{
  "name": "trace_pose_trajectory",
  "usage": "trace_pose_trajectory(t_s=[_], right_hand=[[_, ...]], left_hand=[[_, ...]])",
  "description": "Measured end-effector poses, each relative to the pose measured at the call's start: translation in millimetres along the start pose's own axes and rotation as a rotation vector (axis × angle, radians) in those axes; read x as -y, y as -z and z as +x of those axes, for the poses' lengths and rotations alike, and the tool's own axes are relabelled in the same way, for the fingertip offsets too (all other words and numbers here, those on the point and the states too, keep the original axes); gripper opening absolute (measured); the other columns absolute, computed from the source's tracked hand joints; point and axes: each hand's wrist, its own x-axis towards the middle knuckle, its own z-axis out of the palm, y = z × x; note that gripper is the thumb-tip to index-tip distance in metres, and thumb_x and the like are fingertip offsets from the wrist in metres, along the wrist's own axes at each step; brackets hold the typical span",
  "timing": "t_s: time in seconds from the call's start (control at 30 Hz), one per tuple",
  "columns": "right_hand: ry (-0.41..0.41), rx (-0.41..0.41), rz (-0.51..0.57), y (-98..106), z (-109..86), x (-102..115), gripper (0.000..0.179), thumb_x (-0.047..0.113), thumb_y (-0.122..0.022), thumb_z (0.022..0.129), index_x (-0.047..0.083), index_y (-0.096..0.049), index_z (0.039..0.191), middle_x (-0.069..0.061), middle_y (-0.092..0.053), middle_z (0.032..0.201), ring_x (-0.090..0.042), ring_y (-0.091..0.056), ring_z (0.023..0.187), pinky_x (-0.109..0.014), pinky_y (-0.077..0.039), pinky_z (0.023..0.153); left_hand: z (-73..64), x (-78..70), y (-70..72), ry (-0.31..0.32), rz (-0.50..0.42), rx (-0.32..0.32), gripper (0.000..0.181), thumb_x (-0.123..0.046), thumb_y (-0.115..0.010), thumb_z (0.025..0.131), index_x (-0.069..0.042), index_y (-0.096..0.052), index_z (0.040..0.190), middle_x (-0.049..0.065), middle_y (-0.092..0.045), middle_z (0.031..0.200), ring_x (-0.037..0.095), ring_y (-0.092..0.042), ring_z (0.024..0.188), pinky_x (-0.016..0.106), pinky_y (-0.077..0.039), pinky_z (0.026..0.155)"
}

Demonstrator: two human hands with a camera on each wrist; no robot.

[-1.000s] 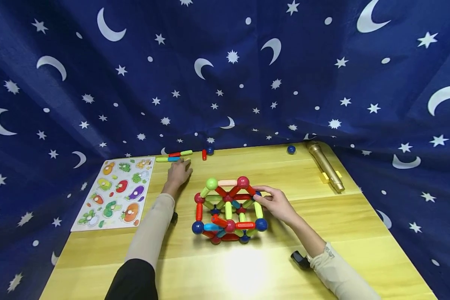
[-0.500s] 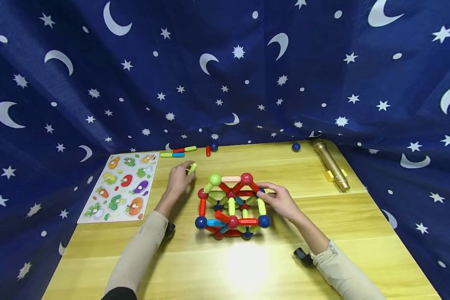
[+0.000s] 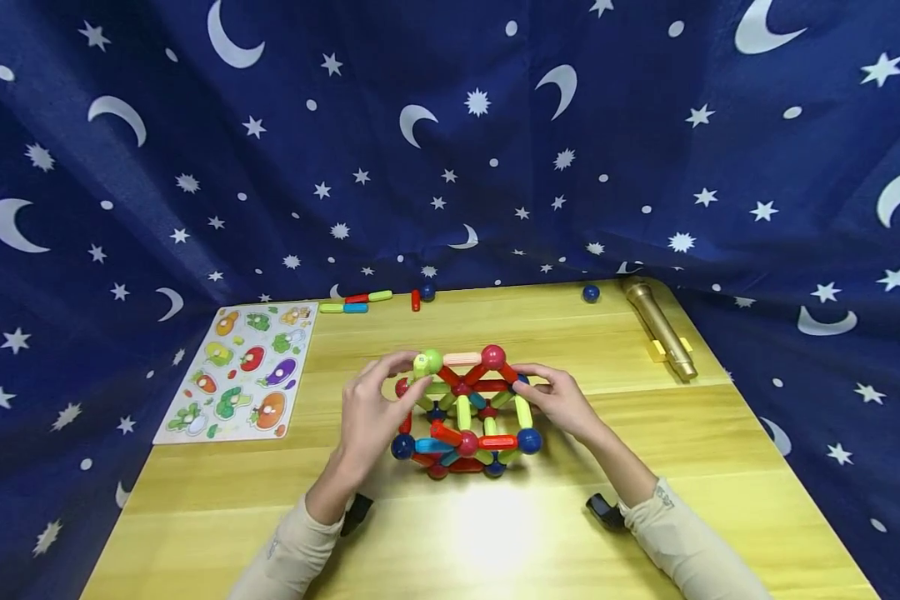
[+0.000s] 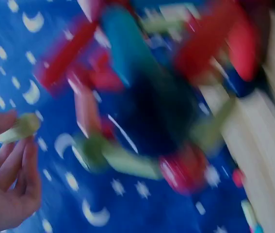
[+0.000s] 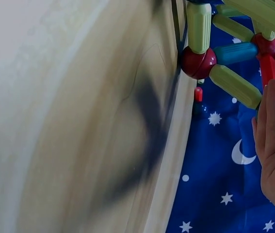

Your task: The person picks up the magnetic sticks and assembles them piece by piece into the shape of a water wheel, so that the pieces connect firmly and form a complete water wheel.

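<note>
A frame of magnetic sticks and balls (image 3: 467, 443) in red, green, blue and pale pink stands mid-table. My left hand (image 3: 371, 408) pinches a light green magnetic stick (image 4: 23, 127) between thumb and fingers, its end facing the head camera beside the green ball (image 3: 434, 359) at the frame's top left. In the left wrist view the frame is blurred, with the stick apart from it. On the other side, my right hand (image 3: 562, 404) holds the frame at its upper right corner, thumb and forefinger at a blue ball (image 3: 522, 381) that they partly hide.
Loose magnetic sticks (image 3: 356, 307) lie at the back left, with a short red stick (image 3: 416, 300) and a blue ball (image 3: 428, 292) beside them. Another blue ball (image 3: 591, 293) sits at the back right near a gold tube (image 3: 660, 327). A vegetable puzzle board (image 3: 228, 367) lies left.
My left hand has picked up a light green stick from the back left and brought it toward me to the frame's upper left. The right hand has stayed at the frame.
</note>
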Motion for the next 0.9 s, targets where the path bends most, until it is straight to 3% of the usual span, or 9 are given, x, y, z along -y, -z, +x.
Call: trace_pose_trajectory(t_s=[0.07, 0.13, 0.23, 0.33, 0.57, 0.63, 0.77, 0.83, 0.9], right_hand=[[0.001, 0.004, -0.006, -1, -0.5, 0, 0.043, 0.028, -0.062, 0.096, 0.006, -0.057, 0.133, -0.022, -0.065, 0.106, -0.006, -0.036, 0.050, -0.023, -0.040, 0.052], [0.001, 0.001, -0.009, -1, -0.9, 0, 0.043, 0.027, -0.063, 0.095, 0.006, -0.058, 0.132, -0.021, -0.065, 0.105, -0.005, -0.035, 0.049, -0.021, -0.036, 0.049], [0.004, 0.006, -0.003, -1, -0.8, 0, 0.043, 0.027, -0.063, 0.096, 0.006, -0.058, 0.132, -0.021, -0.063, 0.109, -0.006, -0.034, 0.049, -0.021, -0.035, 0.048], [0.004, 0.011, 0.000, -2, -0.1, 1, 0.043, 0.027, -0.062, 0.096, 0.005, -0.057, 0.132, -0.023, -0.062, 0.114, -0.006, -0.034, 0.049, -0.022, -0.037, 0.050], [-0.010, 0.018, 0.010, -3, 0.3, 1, 0.043, 0.027, -0.062, 0.096, 0.005, -0.057, 0.133, -0.024, -0.060, 0.126, -0.006, -0.048, 0.057, -0.030, -0.051, 0.060], [-0.010, 0.022, 0.012, -3, 0.3, 1, 0.044, 0.026, -0.063, 0.096, 0.005, -0.056, 0.134, -0.025, -0.059, 0.127, -0.005, -0.054, 0.061, -0.032, -0.054, 0.064], [-0.011, 0.021, 0.006, -3, 0.0, 1, 0.045, 0.028, -0.062, 0.096, 0.005, -0.056, 0.134, -0.025, -0.061, 0.122, -0.006, -0.050, 0.058, -0.034, -0.053, 0.063], [-0.015, 0.013, 0.007, -2, -0.5, 0, 0.044, 0.028, -0.062, 0.096, 0.006, -0.057, 0.134, -0.023, -0.062, 0.121, -0.007, -0.047, 0.056, -0.033, -0.052, 0.062], [-0.016, 0.007, 0.016, -2, -1.2, 0, 0.044, 0.027, -0.062, 0.096, 0.005, -0.056, 0.134, -0.024, -0.061, 0.123, -0.004, -0.053, 0.060, -0.032, -0.054, 0.064]], left_hand=[[-6.3, -13.6, -2.8, -0.080, -0.024, 0.060, 0.032, -0.011, -0.084, 0.074, -0.005, -0.070, 0.102, 0.008, -0.076, 0.091, 0.022, -0.072, 0.081, 0.034, -0.058, 0.072], [-11.8, -24.4, -7.8, -0.132, -0.042, 0.169, 0.030, -0.010, -0.083, 0.076, -0.007, -0.069, 0.103, 0.007, -0.076, 0.091, 0.018, -0.073, 0.081, 0.031, -0.059, 0.070], [-18.1, -34.0, -16.5, -0.127, -0.026, 0.331, 0.029, -0.012, -0.081, 0.079, -0.011, -0.068, 0.104, 0.003, -0.075, 0.094, 0.012, -0.072, 0.083, 0.026, -0.058, 0.071], [-21.4, -36.0, -25.3, -0.106, 0.024, 0.429, 0.027, -0.014, -0.080, 0.080, -0.013, -0.069, 0.105, 0.000, -0.075, 0.096, 0.009, -0.070, 0.079, 0.020, -0.056, 0.068], [-24.7, -30.2, -37.6, -0.141, 0.124, 0.497, 0.026, -0.014, -0.079, 0.081, -0.011, -0.070, 0.105, 0.001, -0.075, 0.092, 0.003, -0.059, 0.060, 0.007, -0.042, 0.052], [-25.0, -28.9, -37.8, -0.132, 0.162, 0.517, 0.026, -0.016, -0.079, 0.082, -0.011, -0.070, 0.106, 0.000, -0.075, 0.089, 0.001, -0.053, 0.056, 0.007, -0.038, 0.049], [-23.0, -27.5, -36.2, -0.124, 0.214, 0.568, 0.028, -0.021, -0.078, 0.083, -0.013, -0.070, 0.108, -0.001, -0.073, 0.084, 0.001, -0.044, 0.052, 0.010, -0.032, 0.045], [-19.8, -26.2, -33.4, -0.112, 0.194, 0.595, 0.032, -0.024, -0.079, 0.082, -0.013, -0.070, 0.111, 0.000, -0.074, 0.087, 0.001, -0.050, 0.054, 0.010, -0.036, 0.047], [-13.8, -22.5, -26.6, -0.063, 0.139, 0.618, 0.036, -0.028, -0.079, 0.082, -0.013, -0.070, 0.113, 0.001, -0.076, 0.091, 0.003, -0.056, 0.058, 0.012, -0.040, 0.050]])
